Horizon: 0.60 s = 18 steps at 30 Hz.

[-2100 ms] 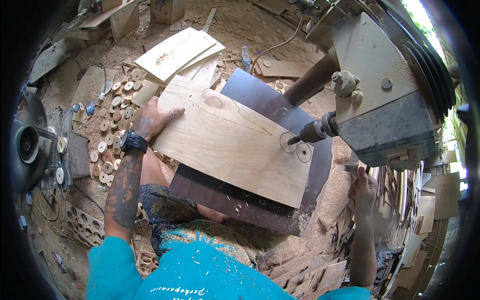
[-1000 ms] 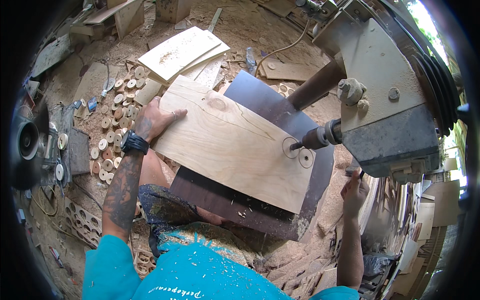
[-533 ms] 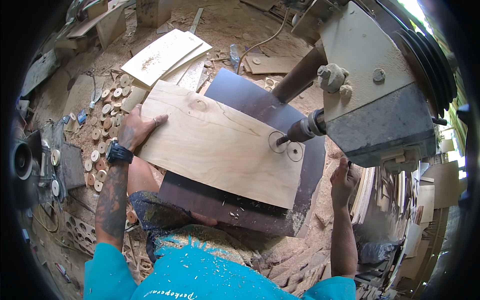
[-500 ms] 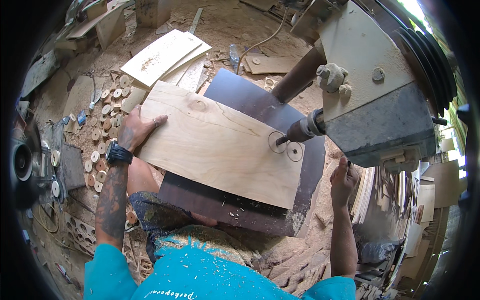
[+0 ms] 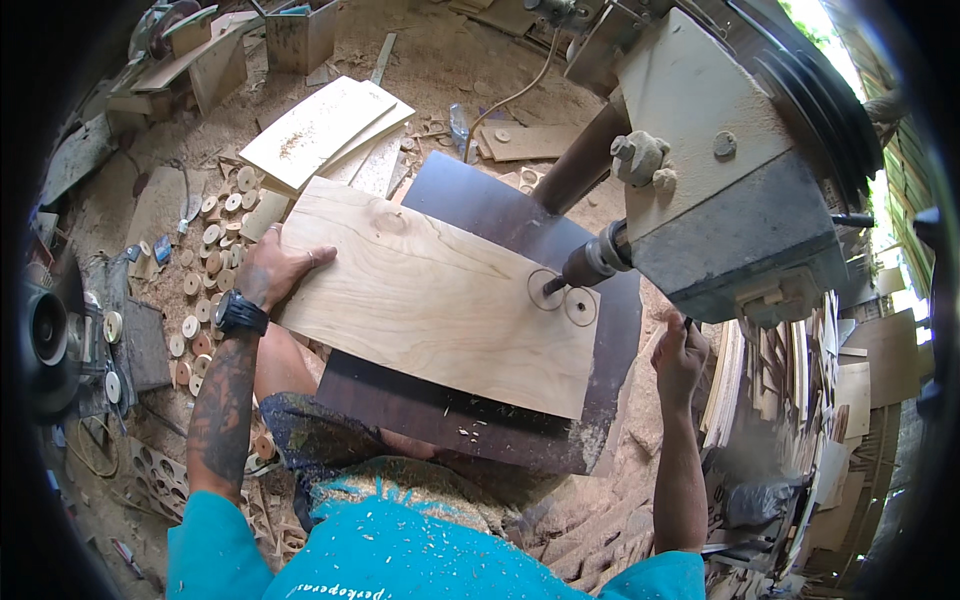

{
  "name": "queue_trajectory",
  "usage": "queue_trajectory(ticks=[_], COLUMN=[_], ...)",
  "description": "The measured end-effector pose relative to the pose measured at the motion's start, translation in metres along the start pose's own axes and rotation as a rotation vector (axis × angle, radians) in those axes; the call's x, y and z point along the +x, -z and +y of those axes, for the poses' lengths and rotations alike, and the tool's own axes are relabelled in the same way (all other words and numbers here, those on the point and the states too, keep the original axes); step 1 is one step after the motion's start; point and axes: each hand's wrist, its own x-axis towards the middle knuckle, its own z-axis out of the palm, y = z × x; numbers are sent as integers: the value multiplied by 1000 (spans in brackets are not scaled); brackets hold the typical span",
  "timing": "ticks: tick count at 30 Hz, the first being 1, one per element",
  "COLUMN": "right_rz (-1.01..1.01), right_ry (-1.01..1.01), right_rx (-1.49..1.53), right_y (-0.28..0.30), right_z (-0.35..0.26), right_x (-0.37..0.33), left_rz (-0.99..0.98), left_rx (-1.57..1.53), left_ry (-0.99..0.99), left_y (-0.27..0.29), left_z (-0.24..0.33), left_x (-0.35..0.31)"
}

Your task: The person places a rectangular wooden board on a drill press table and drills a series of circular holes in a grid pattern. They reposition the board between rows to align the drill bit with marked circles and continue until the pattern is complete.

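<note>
The left hand grips the left end of the wooden board, its thumb on the upper face. The board lies on the dark tabletop and overhangs it at the left, so I think this hand should press it flat and prevent turning. Farther right, the drill bit stands at the left one of two cut circles; whether its tip touches the wood, I cannot say surely. The right hand is closed around a dark handle, partly hidden; slow, even pressure seems best.

Around, from the left: wooden discs crowd the ground beside the left hand, pale boards lie behind, the drill column may limit shifting, and wood strips stand beyond the right hand.
</note>
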Motion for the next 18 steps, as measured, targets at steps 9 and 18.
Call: queue_trajectory(ticks=[9,18], right_rz=[-191,-170], right_ry=[-110,451], right_rx=[-427,-1258], right_y=[61,109], right_z=[-121,-247], right_x=[2,82], left_rz=[-79,-68], left_rx=[-23,-44], left_ry=[21,2], left_y=[3,0], left_z=[-2,-7], left_x=[2,4])
